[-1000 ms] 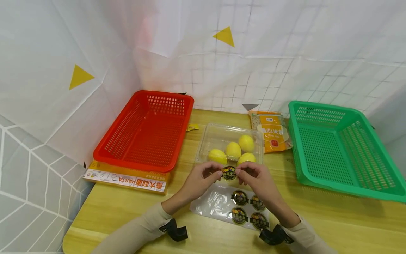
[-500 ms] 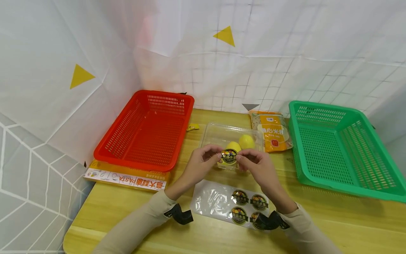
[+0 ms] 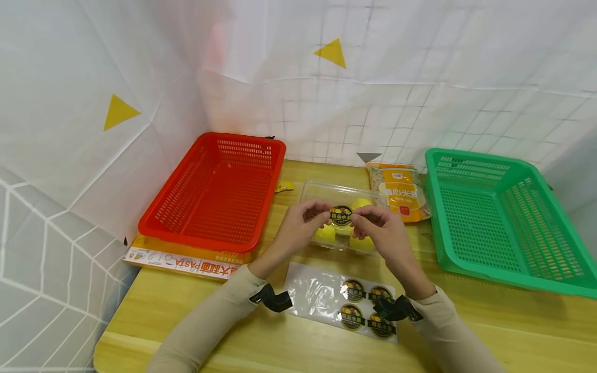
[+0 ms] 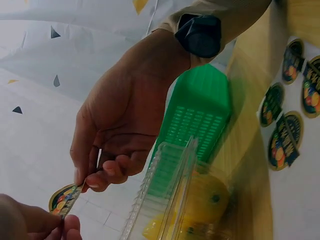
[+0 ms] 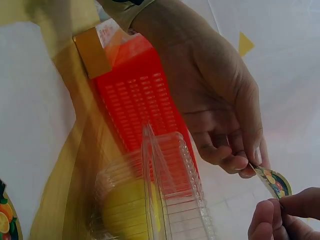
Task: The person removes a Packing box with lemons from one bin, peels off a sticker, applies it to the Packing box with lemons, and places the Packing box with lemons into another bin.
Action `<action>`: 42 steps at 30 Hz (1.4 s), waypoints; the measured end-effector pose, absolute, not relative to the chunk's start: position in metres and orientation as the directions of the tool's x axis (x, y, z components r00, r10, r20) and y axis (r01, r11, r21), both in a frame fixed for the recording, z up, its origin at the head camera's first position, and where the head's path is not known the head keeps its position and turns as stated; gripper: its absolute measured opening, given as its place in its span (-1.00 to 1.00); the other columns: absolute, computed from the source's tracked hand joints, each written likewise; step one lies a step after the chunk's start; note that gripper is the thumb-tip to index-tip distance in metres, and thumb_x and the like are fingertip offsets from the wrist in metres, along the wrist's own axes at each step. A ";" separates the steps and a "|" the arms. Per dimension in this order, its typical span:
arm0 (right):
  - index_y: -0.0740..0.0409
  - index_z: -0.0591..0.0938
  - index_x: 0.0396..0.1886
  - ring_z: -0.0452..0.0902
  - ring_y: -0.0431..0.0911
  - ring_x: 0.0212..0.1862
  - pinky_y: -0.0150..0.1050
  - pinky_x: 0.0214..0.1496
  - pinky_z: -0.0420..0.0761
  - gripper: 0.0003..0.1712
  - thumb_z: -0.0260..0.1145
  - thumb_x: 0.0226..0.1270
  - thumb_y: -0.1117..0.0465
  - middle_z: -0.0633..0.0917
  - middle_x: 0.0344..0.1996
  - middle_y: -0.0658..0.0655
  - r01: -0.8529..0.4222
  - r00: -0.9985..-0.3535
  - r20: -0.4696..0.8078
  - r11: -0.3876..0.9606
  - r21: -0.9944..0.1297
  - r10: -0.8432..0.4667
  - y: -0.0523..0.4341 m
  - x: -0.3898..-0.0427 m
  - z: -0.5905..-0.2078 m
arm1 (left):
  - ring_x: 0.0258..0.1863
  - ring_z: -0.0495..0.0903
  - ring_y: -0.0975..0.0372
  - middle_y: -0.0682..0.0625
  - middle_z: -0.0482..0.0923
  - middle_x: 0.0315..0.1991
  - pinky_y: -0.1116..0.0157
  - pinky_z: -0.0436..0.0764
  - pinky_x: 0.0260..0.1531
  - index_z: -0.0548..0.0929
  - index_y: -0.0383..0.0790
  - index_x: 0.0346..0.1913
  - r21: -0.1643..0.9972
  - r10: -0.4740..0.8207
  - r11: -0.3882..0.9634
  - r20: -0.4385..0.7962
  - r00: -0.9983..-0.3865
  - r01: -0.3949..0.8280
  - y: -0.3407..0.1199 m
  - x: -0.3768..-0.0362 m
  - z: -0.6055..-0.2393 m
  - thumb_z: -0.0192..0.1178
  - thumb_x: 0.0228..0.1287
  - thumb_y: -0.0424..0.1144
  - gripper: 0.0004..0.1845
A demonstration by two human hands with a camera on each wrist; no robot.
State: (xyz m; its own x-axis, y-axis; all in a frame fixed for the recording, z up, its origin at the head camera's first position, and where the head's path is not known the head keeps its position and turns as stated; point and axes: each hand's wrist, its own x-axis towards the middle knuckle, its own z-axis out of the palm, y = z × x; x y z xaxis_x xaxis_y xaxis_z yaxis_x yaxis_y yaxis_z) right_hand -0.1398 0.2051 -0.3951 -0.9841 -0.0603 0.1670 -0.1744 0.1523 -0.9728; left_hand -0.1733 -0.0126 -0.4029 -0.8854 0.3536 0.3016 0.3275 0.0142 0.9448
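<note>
1. A round sticker (image 3: 341, 215) sits at the middle of the head view, stretched between the two hands and held up above the clear plastic box (image 3: 343, 217).
2. The left hand (image 3: 300, 226) pinches the sticker's left edge between thumb and fingertips; the other fingers curl loosely beneath.
3. The right hand (image 3: 379, 231) pinches the sticker's right edge in the same way, so both hands are grasping the one sticker.
4. In the left wrist view the sticker (image 4: 65, 199) shows at the lower left, seen nearly edge-on, with fingertips closed on either end.
5. In the right wrist view the sticker (image 5: 272, 182) lies at the lower right, clear of the box wall (image 5: 165, 190), which rises in the centre of that frame.
6. Directly below the hands, the box holds yellow lemons (image 3: 361, 243); the hands and sticker cover part of them in the head view.
7. A transparent sheet (image 3: 313, 294) lies on the wooden table (image 3: 489, 316) at the lower centre, just in front of the box, carrying four more round stickers (image 3: 368, 310) near its right end.
8. A red basket (image 3: 219, 191) stands left of centre, resting partly on a pasta package (image 3: 186, 261).
9. A green basket (image 3: 499, 217) stands at the right of the frame.
10. An orange packet (image 3: 401, 194) lies between the box and the green basket, towards the back.
</note>
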 end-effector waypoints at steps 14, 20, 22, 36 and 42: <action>0.51 0.66 -0.09 0.72 0.04 -0.34 -0.01 -0.15 0.76 -0.75 0.36 0.50 0.31 0.72 -0.29 0.36 -0.072 -0.996 0.064 0.139 -0.988 -0.065 0.202 -0.146 -0.401 | -0.34 0.74 -0.16 -0.17 0.67 -0.26 -0.13 0.73 -0.24 0.70 -0.45 -0.10 0.954 0.325 0.040 0.268 -0.907 0.296 -0.008 -0.178 -0.407 0.20 0.39 -0.54 -0.88; 0.50 0.67 -0.09 0.72 0.03 -0.35 -0.13 -0.21 0.77 -0.75 0.35 0.50 0.31 0.73 -0.29 0.38 -0.068 -0.996 0.056 0.164 -0.984 -0.075 0.201 -0.142 -0.397 | -0.34 0.74 -0.23 -0.19 0.65 -0.26 -0.13 0.73 -0.27 0.69 -0.46 -0.09 0.974 0.327 0.035 0.201 -0.924 0.224 -0.007 -0.174 -0.403 0.20 0.42 -0.54 -0.89; 0.46 0.68 -0.08 0.71 0.04 -0.35 -0.16 -0.24 0.76 -0.75 0.35 0.51 0.28 0.73 -0.30 0.36 -0.084 -0.994 0.069 0.202 -0.976 -0.080 0.203 -0.143 -0.396 | -0.31 0.74 -0.23 -0.17 0.66 -0.26 -0.12 0.74 -0.26 0.70 -0.45 -0.09 0.975 0.323 0.051 0.190 -0.927 0.218 -0.007 -0.175 -0.402 0.20 0.43 -0.53 -0.89; 0.41 0.74 -0.13 0.65 0.24 -0.43 -0.20 -0.45 0.67 -0.84 0.35 0.50 0.35 0.73 -0.35 0.37 -0.195 -0.979 0.203 0.401 -0.895 -0.024 0.201 -0.164 -0.395 | -0.12 0.75 0.01 -0.17 0.70 -0.05 0.30 0.71 -0.12 0.67 -0.39 0.09 0.923 0.327 0.226 0.229 -0.917 0.312 -0.006 -0.193 -0.401 0.19 0.41 -0.50 -0.76; 0.37 0.75 -0.14 0.65 0.26 -0.42 -0.27 -0.53 0.58 -0.87 0.33 0.50 0.36 0.75 -0.36 0.31 -0.182 -0.981 0.190 0.477 -0.860 -0.032 0.202 -0.170 -0.402 | -0.07 0.72 0.06 -0.20 0.65 0.09 0.34 0.70 -0.12 0.71 -0.42 0.10 0.801 0.423 0.400 0.269 -0.865 0.445 -0.006 -0.194 -0.402 0.21 0.41 -0.47 -0.73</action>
